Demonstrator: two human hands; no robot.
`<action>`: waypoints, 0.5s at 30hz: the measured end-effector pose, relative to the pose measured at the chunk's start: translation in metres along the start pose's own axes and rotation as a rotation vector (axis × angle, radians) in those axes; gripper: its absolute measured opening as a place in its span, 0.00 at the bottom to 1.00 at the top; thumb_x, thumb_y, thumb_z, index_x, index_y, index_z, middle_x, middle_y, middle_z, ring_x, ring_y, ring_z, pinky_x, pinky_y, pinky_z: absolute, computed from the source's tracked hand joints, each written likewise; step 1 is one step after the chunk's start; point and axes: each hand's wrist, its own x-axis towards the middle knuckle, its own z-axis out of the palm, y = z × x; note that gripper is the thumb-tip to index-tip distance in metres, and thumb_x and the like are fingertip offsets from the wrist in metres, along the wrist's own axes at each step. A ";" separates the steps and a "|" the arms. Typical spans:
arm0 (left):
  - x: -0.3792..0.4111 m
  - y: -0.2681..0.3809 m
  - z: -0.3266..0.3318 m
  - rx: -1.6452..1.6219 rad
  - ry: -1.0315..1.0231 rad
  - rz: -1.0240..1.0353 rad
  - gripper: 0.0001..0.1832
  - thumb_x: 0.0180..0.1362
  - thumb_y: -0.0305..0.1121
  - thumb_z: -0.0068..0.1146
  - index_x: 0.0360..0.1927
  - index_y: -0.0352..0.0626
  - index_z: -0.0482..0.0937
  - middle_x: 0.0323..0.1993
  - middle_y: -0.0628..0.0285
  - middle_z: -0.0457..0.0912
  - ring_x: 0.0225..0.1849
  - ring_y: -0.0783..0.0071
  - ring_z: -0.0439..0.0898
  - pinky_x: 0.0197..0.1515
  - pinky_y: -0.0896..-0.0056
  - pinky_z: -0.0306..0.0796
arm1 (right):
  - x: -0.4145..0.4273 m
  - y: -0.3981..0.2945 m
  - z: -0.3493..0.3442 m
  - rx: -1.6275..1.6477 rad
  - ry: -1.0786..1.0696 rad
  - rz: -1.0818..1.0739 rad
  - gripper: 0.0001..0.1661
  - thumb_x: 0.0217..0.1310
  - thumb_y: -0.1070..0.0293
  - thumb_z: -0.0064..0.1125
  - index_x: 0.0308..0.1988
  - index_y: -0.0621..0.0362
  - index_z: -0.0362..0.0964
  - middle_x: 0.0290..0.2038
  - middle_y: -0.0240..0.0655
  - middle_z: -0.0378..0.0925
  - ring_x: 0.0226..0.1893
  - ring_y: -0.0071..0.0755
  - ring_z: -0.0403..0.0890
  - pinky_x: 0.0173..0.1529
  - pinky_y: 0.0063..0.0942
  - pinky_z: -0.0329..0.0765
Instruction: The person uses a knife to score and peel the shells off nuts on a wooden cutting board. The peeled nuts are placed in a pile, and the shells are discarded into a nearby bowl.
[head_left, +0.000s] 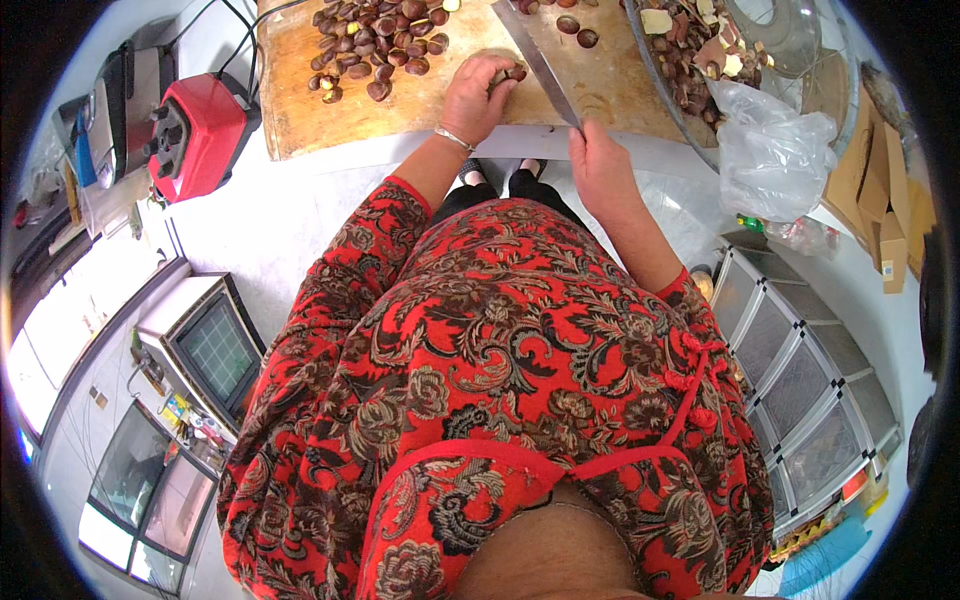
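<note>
On the wooden cutting board (405, 112) my left hand (480, 94) pinches a brown chestnut (516, 73) between thumb and fingers. My right hand (604, 169) grips the near end of a long-bladed knife (540, 64); the handle is hidden in the fist. The blade slants away over the board, just right of the chestnut and apart from it. A pile of chestnuts (382, 37) lies to the left of my left hand, a few with pale yellow flesh showing. More chestnuts (587, 37) lie beyond the knife, near the top edge.
At the right, a round container (660, 75) holds chestnuts and shell pieces, with a clear plastic bag (776, 150) by its rim. A red appliance (202, 135) stands left of the board. Cardboard (874, 187) and a grey rack (802, 375) are on the right.
</note>
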 end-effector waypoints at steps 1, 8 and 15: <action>0.000 -0.001 0.001 -0.003 0.002 -0.003 0.15 0.51 0.25 0.65 0.44 0.41 0.77 0.43 0.55 0.80 0.48 0.55 0.78 0.51 0.62 0.73 | 0.001 0.002 0.002 -0.001 -0.001 -0.007 0.12 0.69 0.63 0.47 0.39 0.62 0.64 0.31 0.56 0.76 0.34 0.66 0.77 0.37 0.53 0.72; -0.004 -0.002 0.004 -0.027 0.025 -0.081 0.15 0.52 0.27 0.65 0.43 0.40 0.76 0.40 0.54 0.79 0.45 0.56 0.78 0.49 0.63 0.73 | 0.007 0.000 0.011 -0.036 0.008 -0.053 0.12 0.69 0.63 0.46 0.41 0.62 0.64 0.30 0.56 0.76 0.34 0.66 0.77 0.37 0.54 0.72; 0.000 0.000 0.002 0.032 0.009 -0.015 0.14 0.52 0.27 0.65 0.42 0.41 0.77 0.40 0.54 0.79 0.45 0.54 0.78 0.50 0.62 0.73 | 0.012 -0.018 0.006 -0.036 0.027 -0.026 0.12 0.69 0.63 0.46 0.42 0.62 0.65 0.30 0.57 0.76 0.33 0.65 0.77 0.37 0.54 0.73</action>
